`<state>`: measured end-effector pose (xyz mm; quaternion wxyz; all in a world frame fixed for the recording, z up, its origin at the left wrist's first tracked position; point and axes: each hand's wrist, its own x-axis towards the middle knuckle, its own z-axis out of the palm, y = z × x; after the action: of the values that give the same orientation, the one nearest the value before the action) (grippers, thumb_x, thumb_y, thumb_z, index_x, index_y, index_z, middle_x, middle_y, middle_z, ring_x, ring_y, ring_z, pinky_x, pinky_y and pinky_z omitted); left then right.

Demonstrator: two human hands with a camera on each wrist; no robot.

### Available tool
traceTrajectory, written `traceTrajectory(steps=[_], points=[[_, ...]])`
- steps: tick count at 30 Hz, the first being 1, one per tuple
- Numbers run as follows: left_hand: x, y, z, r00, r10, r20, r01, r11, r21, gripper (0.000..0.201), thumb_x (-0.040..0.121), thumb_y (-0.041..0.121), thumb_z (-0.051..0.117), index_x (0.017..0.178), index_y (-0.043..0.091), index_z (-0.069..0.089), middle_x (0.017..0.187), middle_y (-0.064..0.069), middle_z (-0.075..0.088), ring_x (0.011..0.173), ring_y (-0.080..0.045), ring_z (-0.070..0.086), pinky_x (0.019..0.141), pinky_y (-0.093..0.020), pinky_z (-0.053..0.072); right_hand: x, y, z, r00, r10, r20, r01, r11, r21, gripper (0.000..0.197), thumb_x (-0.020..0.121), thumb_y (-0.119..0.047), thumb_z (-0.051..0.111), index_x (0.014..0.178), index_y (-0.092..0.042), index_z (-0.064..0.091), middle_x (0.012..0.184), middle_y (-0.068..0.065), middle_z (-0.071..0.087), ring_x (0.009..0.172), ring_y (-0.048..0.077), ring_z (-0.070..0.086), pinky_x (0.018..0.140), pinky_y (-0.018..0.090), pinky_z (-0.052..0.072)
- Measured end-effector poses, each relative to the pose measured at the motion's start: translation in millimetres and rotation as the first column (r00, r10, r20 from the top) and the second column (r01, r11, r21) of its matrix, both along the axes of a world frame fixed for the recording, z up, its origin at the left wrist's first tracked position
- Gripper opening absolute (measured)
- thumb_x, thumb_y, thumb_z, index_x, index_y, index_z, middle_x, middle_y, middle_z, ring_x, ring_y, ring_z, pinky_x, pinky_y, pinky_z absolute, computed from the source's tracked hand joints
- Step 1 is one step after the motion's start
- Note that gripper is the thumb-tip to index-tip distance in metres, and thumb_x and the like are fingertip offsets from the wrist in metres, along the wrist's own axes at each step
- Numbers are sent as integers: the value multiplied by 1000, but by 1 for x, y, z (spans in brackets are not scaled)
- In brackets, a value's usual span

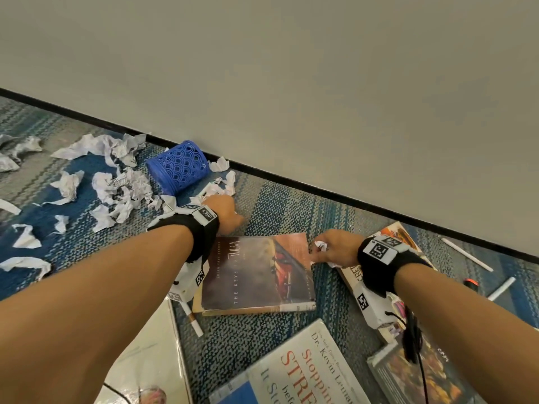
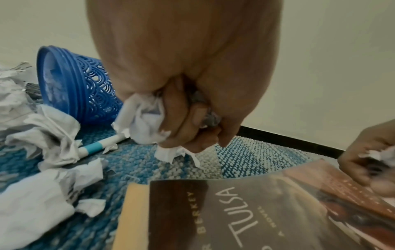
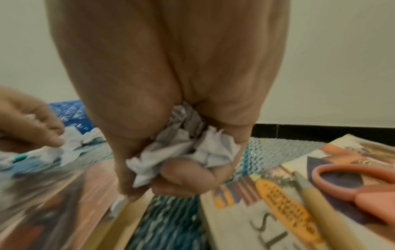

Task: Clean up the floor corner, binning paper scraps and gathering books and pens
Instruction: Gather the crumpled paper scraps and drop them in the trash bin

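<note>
Carpeted floor [image 1: 291, 205] by the wall remains littered; both grips clutch paper scraps, left hand [image 1: 223, 209] and right hand [image 1: 335, 249]; blue basket [image 1: 178, 167], books, pens await.

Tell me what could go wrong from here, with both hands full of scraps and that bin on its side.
The blue bin lies tipped on the carpet, so scraps pushed in could spill back out unless it is stood up. The left hand and right hand both grip crumpled paper, leaving none free to right it. A teal-banded pen lies among the loose scraps and might get binned too.
</note>
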<state>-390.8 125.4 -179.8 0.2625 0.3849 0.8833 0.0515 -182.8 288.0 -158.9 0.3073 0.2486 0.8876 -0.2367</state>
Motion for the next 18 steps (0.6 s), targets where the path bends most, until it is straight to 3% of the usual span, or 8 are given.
traceTrajectory(steps=[3, 6, 9, 11, 13, 16, 18], points=[[-5, -6, -3, 999, -31, -28, 30, 999, -22, 45, 94, 45, 52, 105, 3, 64, 112, -17, 65, 104, -31, 60, 79, -31, 44, -3, 17, 8, 982, -175, -65, 175, 985, -14, 21, 93, -28, 57, 86, -10, 64, 71, 2, 61, 61, 16, 57, 62, 31, 51], [-13, -14, 1, 999, -44, -29, 43, 998, -42, 46, 94, 45, 52, 108, 2, 63, 113, -17, 64, 105, -31, 59, 78, -31, 42, -15, 18, 15, 875, -388, -289, 369, 922, -119, 20, 90, -16, 57, 72, -7, 61, 66, 9, 65, 53, 16, 60, 48, 24, 47], [-28, -29, 11, 997, -77, -5, 77, 995, -64, 47, 94, 46, 53, 103, 1, 64, 109, -17, 64, 101, -33, 59, 77, -33, 44, -42, -6, 23, 768, -544, -338, 411, 823, -391, 17, 88, -6, 58, 72, -3, 59, 77, 19, 70, 68, 22, 71, 46, 23, 49], [-40, -43, 17, 992, -128, -9, 126, 985, -120, 51, 96, 49, 47, 96, 2, 65, 97, -16, 64, 88, -31, 59, 75, -34, 45, -65, -26, 24, 727, -566, -387, 389, 805, -448, 25, 86, -1, 57, 63, -8, 51, 75, 20, 68, 69, 28, 69, 49, 28, 53], [-48, -61, 21, 985, -155, -68, 142, 976, -166, 52, 97, 51, 42, 81, 5, 61, 81, -11, 59, 74, -28, 54, 67, -33, 43, -91, -42, 19, 733, -460, -501, 339, 886, -317, 26, 82, -6, 56, 60, -14, 44, 68, 19, 61, 61, 28, 59, 54, 35, 48], [-51, -90, 20, 980, -102, -172, 72, 982, -176, 58, 95, 58, 37, 68, 10, 53, 69, -8, 53, 66, -24, 51, 60, -30, 40, -124, -66, 4, 821, -316, -476, 267, 949, -168, 6, 89, -19, 53, 91, -17, 47, 82, 9, 58, 73, 24, 55, 65, 32, 42], [-47, -107, 13, 978, -38, -207, -2, 982, -189, 58, 95, 60, 34, 75, 11, 56, 77, -9, 58, 73, -26, 56, 62, -31, 40, -141, -81, -8, 897, -229, -377, 222, 973, -64, 33, 91, -31, 54, 120, -17, 45, 101, 13, 64, 92, 31, 61, 77, 34, 46]])
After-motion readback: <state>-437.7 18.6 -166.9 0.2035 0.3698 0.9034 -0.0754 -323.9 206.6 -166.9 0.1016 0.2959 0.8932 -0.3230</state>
